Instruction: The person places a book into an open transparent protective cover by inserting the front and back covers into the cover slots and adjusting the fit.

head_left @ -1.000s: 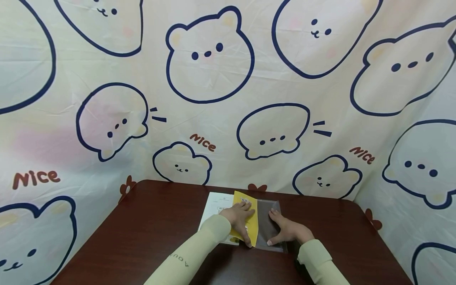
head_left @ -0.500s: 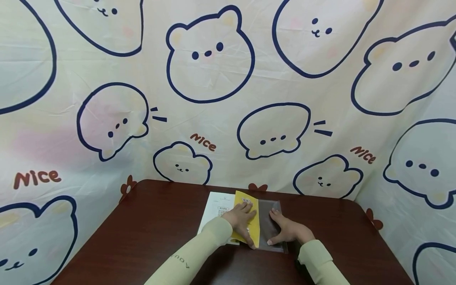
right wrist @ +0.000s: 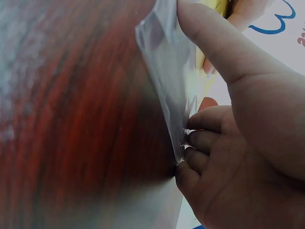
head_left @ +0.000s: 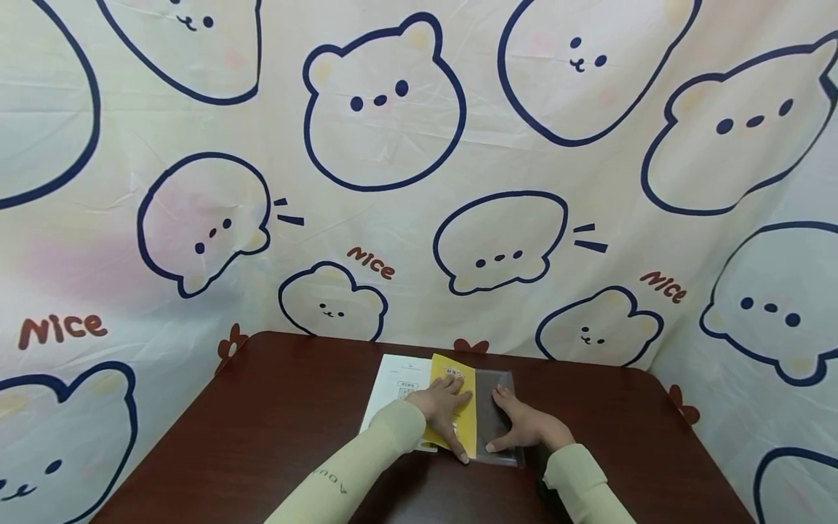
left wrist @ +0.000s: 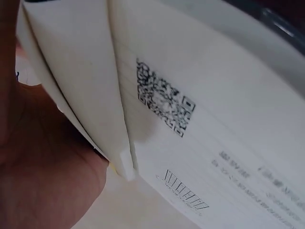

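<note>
In the head view an open book lies on the table, its white printed page (head_left: 391, 383) on the left and a yellow cover flap (head_left: 466, 418) folded out to the right. My left hand (head_left: 440, 409) is spread flat over the yellow flap, thumb toward its near right corner. A clear plastic book cover (head_left: 491, 407) extends right from beneath the flap. My right hand (head_left: 527, 423) rests on this plastic with thumb and fingers apart, along its right side. The left wrist view shows a page with a QR code (left wrist: 166, 98); the right wrist view shows fingertips at the plastic's edge (right wrist: 167, 95).
The dark brown wooden table (head_left: 275, 422) spreads out around the book. Close behind its far edge hangs a cream cloth (head_left: 406, 306) printed with cartoon bears, which also runs down both sides.
The yellow flap's right edge has slid slightly to the right over the plastic, with my left hand and thumb moving along. My right hand stays in nearly the same place.
</note>
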`<state>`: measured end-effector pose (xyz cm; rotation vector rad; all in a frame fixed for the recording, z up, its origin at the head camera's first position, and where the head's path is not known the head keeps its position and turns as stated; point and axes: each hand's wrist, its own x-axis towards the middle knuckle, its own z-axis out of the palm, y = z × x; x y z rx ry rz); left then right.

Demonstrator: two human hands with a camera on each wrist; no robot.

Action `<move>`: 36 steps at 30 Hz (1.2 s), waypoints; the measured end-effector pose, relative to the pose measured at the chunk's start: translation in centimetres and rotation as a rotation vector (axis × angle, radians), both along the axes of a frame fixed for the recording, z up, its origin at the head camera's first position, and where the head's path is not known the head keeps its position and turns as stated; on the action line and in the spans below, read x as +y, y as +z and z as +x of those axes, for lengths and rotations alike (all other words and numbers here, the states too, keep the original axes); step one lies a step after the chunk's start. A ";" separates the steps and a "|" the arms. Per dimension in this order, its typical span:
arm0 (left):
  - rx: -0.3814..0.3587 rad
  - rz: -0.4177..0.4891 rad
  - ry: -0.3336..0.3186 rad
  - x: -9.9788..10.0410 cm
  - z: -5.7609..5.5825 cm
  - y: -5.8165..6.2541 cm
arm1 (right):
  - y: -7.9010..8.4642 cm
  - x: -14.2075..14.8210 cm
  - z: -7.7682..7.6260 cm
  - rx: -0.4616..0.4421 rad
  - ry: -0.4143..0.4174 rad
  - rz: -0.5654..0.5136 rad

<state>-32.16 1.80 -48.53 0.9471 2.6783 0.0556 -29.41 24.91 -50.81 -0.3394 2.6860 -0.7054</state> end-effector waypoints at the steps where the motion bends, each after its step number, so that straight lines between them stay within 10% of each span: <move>1: 0.002 0.000 0.000 0.0 0.0 0.0 | 0.0 -0.1 0.0 0.004 0.002 0.003; 23: 0.041 0.248 0.014 -1.3 -1.1 0.3 | -0.2 -0.1 -0.2 -0.008 -0.060 -0.026; 36: -0.094 0.332 0.055 -3.8 -0.4 0.1 | -0.3 -1.0 -0.6 -0.019 -0.074 0.026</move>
